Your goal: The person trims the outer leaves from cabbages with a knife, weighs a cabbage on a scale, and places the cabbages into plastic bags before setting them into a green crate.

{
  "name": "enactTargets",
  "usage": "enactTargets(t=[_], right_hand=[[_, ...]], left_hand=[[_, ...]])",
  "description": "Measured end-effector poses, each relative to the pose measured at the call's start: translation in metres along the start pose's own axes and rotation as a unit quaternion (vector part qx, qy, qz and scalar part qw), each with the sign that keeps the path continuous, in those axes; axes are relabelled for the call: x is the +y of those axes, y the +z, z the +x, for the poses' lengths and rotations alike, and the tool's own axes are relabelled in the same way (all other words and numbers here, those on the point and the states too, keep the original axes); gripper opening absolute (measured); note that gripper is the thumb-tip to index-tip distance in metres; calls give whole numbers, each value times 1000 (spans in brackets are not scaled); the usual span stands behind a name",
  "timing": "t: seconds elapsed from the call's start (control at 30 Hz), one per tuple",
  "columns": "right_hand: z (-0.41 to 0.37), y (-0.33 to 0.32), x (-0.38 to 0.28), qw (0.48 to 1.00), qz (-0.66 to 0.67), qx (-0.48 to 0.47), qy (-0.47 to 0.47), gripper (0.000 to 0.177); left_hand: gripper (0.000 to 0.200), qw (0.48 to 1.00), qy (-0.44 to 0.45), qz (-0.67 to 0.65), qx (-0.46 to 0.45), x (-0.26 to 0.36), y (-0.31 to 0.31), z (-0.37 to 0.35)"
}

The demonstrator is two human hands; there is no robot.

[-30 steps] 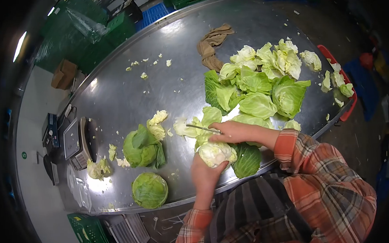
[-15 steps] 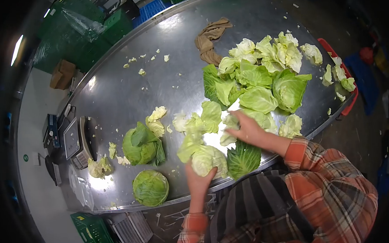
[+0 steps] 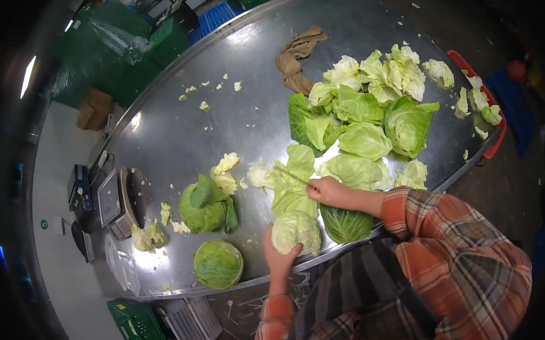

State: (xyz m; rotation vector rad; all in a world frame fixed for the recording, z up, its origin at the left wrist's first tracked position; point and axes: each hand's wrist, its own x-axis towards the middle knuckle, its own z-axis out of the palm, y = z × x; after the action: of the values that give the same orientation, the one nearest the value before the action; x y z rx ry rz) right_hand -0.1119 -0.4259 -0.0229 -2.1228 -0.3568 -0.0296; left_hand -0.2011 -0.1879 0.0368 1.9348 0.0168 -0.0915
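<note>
My left hand [image 3: 277, 257] grips a pale green cabbage head [image 3: 296, 231] at the near edge of the steel table [image 3: 179, 131]. My right hand [image 3: 328, 190] holds a knife [image 3: 290, 174] whose thin blade points left over loose leaves just above that head. A dark outer leaf [image 3: 346, 222] lies right of the held cabbage, under my right forearm.
A whole cabbage [image 3: 218, 264] and a partly peeled one [image 3: 208, 205] sit to the left. A heap of trimmed leaves [image 3: 367, 111] fills the table's right side, with a brown cloth [image 3: 296, 56] behind it. A scale [image 3: 113, 201] stands at the left edge; green crates [image 3: 139, 328] below.
Half a second ago my right hand was pushing leaves away to the right; now it is back over the held cabbage with the knife blade pointing left.
</note>
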Motion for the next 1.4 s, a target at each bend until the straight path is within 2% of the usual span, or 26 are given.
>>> enactTargets(t=[0.07,0.1,0.17,0.2,0.23,0.27,0.33,0.4,0.47,0.53,0.6,0.63,0.67,0.73,0.77,0.87,0.97,1.0,1.07,1.13,1.17,1.23,1.27,1.33,1.37,1.4], right_hand=[[1,-24,-17,974,145,4,174,26],[2,-36,-25,942,215,6,257,25],[3,-59,-15,946,201,89,240,24],[3,-68,-12,920,231,160,273,24],[5,-87,-8,921,188,176,292,24],[8,-108,0,953,50,129,268,28],[3,-114,-26,965,-149,211,45,55],[4,-112,-86,989,60,1,137,78],[-6,-71,-102,998,-33,-16,-49,84],[-11,-60,-126,991,-32,-85,-101,72],[-9,-60,-126,989,132,-60,-30,56],[-5,-62,-126,976,213,-50,3,49],[-1,-69,-125,952,286,-73,83,42],[3,-91,-126,866,422,-116,242,30],[5,-96,-130,809,501,-82,297,24],[12,-98,-105,705,607,-66,360,24],[6,-87,-78,732,549,-24,402,28],[2,-88,-67,743,528,-10,410,30],[0,-101,-41,849,375,17,372,36],[-3,-126,-54,927,147,16,344,44],[-8,-129,-51,963,46,61,259,47],[-10,-123,-60,980,-49,87,170,49],[-11,-120,-70,982,-45,69,171,49],[-17,-103,-82,982,-5,-8,191,47],[-20,-88,-88,975,31,-63,209,45],[-28,-72,-95,974,31,-110,194,42]], left_hand=[[79,995,-64,-76,14,12,1,-1],[77,977,-96,-188,21,-12,0,1],[77,894,-162,-412,70,1,13,3],[77,831,-192,-514,94,8,18,4],[75,812,-208,-539,84,12,18,5],[75,796,-218,-560,68,16,17,5],[75,761,-236,-603,29,30,17,6],[75,783,-236,-574,53,41,26,10],[74,808,-219,-543,70,41,34,11],[74,835,-188,-512,79,41,42,7],[75,860,-147,-479,97,36,42,5],[75,871,-121,-463,109,32,41,4],[75,882,-95,-446,121,29,39,3],[82,878,-89,-465,74,31,29,-2],[84,876,-85,-472,41,31,24,-4],[88,874,-87,-478,-2,47,15,-4],[84,844,-111,-524,2,35,3,-6],[82,812,-107,-573,19,-3,-10,-8],[80,805,-39,-591,32,19,-42,-15],[78,807,55,-585,67,49,-95,-22],[77,815,84,-559,124,57,-128,-23],[75,843,92,-450,281,40,-197,-23],[75,850,68,-380,359,28,-232,-23],[75,906,-46,-146,395,23,-268,-24],[75,913,-99,-26,396,18,-282,-19],[76,895,-90,56,434,-16,-297,-13]])
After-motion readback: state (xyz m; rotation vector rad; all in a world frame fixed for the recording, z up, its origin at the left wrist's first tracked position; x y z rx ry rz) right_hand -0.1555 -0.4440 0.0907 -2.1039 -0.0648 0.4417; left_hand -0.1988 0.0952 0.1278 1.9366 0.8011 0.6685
